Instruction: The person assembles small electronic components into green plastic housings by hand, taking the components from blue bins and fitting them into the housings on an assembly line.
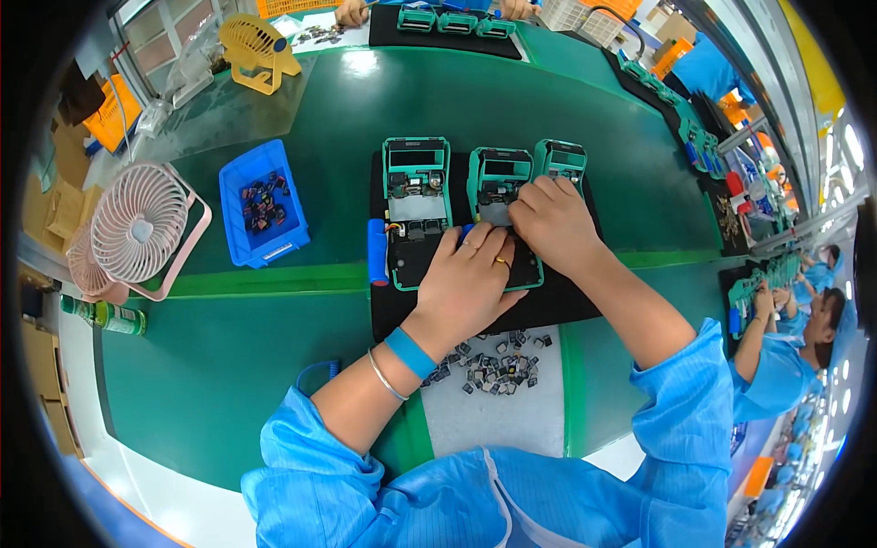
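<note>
Three opened teal device housings lie on a black mat: a left one (pixel 417 178), a middle one (pixel 501 164) and a right one (pixel 559 157). My left hand (pixel 466 283) lies over the lower part of the middle housing, fingers bent onto it and thumb out to the side. At that housing's inner parts, my right hand (pixel 553 224) is closed with its fingertips together; what they pinch is hidden. A blue cylinder (pixel 377 251) sits at the left housing's side, near some thin wires. Another bit of blue shows beside my left fingertips.
Small square parts (pixel 501 370) lie scattered on a white sheet (pixel 498 425) close to me. To the left stand a blue bin (pixel 239 239) of small dark parts, a pink fan (pixel 142 228), a green bottle (pixel 119 317) and a yellow fan (pixel 256 50). Other people work across and right.
</note>
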Available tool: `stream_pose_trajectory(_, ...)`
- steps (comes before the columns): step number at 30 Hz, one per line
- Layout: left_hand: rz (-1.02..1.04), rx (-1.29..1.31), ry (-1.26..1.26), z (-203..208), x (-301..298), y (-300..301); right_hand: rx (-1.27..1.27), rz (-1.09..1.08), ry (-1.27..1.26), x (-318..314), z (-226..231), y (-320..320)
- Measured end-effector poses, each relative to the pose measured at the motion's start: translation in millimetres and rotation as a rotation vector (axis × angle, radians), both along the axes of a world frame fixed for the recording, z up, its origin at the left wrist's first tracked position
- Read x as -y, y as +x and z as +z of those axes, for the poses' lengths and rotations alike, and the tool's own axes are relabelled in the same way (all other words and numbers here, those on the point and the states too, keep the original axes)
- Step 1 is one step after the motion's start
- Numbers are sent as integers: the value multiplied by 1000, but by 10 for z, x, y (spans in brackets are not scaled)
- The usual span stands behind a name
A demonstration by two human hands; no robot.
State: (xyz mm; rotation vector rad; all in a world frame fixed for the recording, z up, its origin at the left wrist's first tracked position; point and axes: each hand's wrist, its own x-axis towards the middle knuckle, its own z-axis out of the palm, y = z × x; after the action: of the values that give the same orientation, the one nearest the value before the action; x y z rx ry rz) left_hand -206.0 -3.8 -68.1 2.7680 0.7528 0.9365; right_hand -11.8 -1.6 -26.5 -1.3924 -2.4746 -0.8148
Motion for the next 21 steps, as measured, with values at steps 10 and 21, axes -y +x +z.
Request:
stream_pose_trajectory(10,18,-15,12,-9,10,6,200,-29,-74,-65,107,-21)
stream_pose_trajectory(21,3,-53,0,27,-14,22,156,-78,-183,-145,121,73)
